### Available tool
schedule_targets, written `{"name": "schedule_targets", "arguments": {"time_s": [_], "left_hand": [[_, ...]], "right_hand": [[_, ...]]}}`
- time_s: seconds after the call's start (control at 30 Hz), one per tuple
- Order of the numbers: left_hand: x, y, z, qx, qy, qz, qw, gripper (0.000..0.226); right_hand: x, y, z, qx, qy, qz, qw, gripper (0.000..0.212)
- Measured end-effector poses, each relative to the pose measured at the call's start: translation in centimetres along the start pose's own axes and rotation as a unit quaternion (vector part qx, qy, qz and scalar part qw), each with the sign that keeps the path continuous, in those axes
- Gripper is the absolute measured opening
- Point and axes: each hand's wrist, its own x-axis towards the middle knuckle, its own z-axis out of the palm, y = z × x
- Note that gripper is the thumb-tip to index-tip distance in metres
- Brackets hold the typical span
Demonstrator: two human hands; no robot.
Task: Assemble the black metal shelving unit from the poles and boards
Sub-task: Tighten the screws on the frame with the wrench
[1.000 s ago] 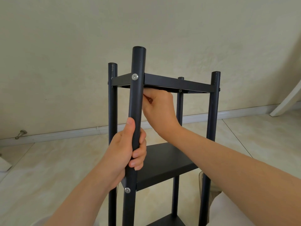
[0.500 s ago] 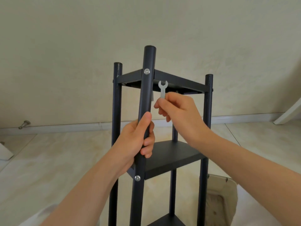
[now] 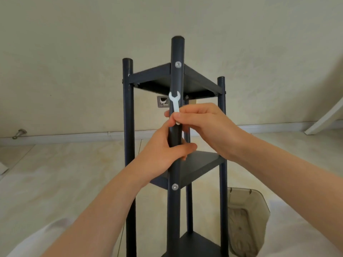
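Right hand (image 3: 207,130) is out from under the top board (image 3: 154,76), wrench (image 3: 174,104) pinched against the near pole (image 3: 177,51), left hand (image 3: 163,154) still clamped on that pole just below; that corner's nut is probably tight.

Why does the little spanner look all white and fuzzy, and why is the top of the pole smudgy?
In the head view, the spanner pinched by the right hand is washed out to plain white, its edges soft, probably from motion blur. In the same view, the top of the front pole, gripped by the left hand, smears likewise. The light is soft, with no hard shadows on the wall.
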Motion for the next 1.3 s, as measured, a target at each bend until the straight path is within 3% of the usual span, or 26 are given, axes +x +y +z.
{"name": "schedule_targets", "arguments": {"time_s": [0.17, 0.27, 0.43, 0.63, 0.73, 0.83, 0.97, 1.07, 1.3], "left_hand": [[-0.4, 0.1, 0.5, 0.097, 0.067, 0.023, 0.993, 0.041], [-1.2, 0.0, 0.6, 0.155, 0.087, 0.018, 0.984, 0.034], [-1.9, -0.3, 0.6, 0.147, 0.118, 0.014, 0.982, 0.027], [-4.0, -0.7, 1.2, 0.143, 0.179, 0.002, 0.973, 0.036], [-6.8, -1.9, 2.3, 0.114, 0.246, 0.000, 0.963, 0.029], [-9.5, -3.8, 5.1, 0.050, 0.284, -0.072, 0.955, 0.025], [-10.9, -5.5, 9.3, -0.047, 0.176, -0.203, 0.962, 0.026], [-11.1, -6.0, 11.1, -0.123, 0.150, -0.206, 0.959, 0.025], [-10.7, -6.3, 12.8, -0.169, 0.228, -0.179, 0.942, 0.044]], "right_hand": [[0.0, 0.7, -0.4, 0.003, 0.013, 0.010, 1.000, 0.023], [0.3, 0.9, -0.6, 0.004, 0.016, 0.013, 1.000, 0.021], [1.1, 1.1, -0.7, -0.005, 0.016, 0.016, 1.000, 0.019], [1.9, 1.8, -0.6, -0.004, 0.031, 0.024, 0.999, 0.018], [2.3, 2.3, -0.9, -0.006, 0.042, 0.041, 0.998, 0.017], [2.4, 3.0, -1.2, -0.003, 0.051, 0.058, 0.997, 0.017], [2.3, 3.7, -1.6, 0.021, 0.067, 0.084, 0.994, 0.018], [2.3, 3.9, -1.8, 0.025, 0.081, 0.094, 0.992, 0.015], [2.4, 4.0, -1.8, 0.032, 0.092, 0.095, 0.991, 0.014]]}}
